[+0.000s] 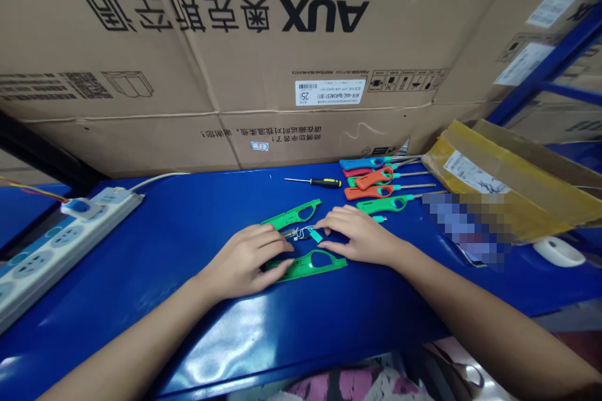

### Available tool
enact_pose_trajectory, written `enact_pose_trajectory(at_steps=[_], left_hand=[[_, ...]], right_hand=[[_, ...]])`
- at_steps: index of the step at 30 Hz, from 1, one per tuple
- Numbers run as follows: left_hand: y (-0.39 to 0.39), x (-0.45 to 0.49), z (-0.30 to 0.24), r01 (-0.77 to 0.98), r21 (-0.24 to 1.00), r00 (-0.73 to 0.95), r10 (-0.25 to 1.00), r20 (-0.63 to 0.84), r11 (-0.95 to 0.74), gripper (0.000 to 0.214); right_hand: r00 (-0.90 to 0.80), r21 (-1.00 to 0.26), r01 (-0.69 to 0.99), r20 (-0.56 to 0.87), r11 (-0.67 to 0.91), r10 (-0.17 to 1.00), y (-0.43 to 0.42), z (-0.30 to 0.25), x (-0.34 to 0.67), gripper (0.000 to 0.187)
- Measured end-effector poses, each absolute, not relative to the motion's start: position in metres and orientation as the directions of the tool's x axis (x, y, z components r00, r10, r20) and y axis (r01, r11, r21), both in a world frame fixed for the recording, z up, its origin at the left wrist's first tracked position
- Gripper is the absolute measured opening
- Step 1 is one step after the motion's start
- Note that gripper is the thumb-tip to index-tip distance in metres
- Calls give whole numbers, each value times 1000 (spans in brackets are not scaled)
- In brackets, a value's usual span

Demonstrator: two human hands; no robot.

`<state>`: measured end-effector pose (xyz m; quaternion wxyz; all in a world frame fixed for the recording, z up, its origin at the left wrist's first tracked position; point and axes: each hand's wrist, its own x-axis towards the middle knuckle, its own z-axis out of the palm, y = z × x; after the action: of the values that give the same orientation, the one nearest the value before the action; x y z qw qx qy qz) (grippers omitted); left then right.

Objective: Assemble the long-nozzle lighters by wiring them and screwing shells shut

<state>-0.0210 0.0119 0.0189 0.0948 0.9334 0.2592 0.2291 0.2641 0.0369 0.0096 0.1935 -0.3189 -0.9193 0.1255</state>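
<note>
My left hand rests over the left ends of two green plastic lighter casing halves, its fingers loosely curved and its thumb apart. The upper casing half lies behind its fingers; the lower casing half passes under the thumb and fingertips. Between the halves are small inner parts with thin white wires and a teal trigger piece. My right hand is at the right of these parts, thumb and forefinger spread around the teal piece. Whether a fingertip touches a wire is too small to tell.
Beyond the hands lies a black-and-yellow screwdriver. Several long-nosed lighters are piled near a yellow-taped carton. A white power strip runs along the left, and a white mouse sits right. A large cardboard box stands behind the blue table.
</note>
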Motion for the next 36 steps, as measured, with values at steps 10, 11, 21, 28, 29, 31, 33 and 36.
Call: enact_pose_trajectory(at_steps=[10, 11, 21, 28, 29, 31, 33, 36], left_hand=[[26, -29, 2, 618, 297, 620, 683, 386, -728, 18], [26, -28, 1, 608, 308, 622, 681, 388, -731, 20], [21, -23, 1, 535, 419, 596, 679, 429, -734, 24], [16, -19, 4, 485, 374, 682, 609, 405, -791, 21], [15, -19, 5, 476, 370, 698, 599, 392, -798, 21], [15, -19, 5, 473, 357, 712, 588, 384, -806, 20], [18, -22, 4, 496, 325, 694, 592, 409, -805, 17], [26, -31, 4, 585, 293, 589, 644, 489, -757, 17]], right_hand=[[-488, -426, 525, 558, 737, 671, 34, 0, 254, 16], [-464, -447, 525, 564, 724, 684, 33, 1, 253, 16], [-485, -494, 555, 462, 669, 743, 33, -4, 253, 13], [-577, -475, 468, 474, 745, 665, 31, 4, 252, 17], [-576, -461, 487, 470, 742, 669, 31, 7, 255, 19], [-595, -413, 537, 432, 735, 678, 34, 12, 261, 19], [-653, -335, 580, 356, 743, 669, 38, 17, 269, 14], [-699, -287, 605, 257, 743, 668, 42, 22, 279, 14]])
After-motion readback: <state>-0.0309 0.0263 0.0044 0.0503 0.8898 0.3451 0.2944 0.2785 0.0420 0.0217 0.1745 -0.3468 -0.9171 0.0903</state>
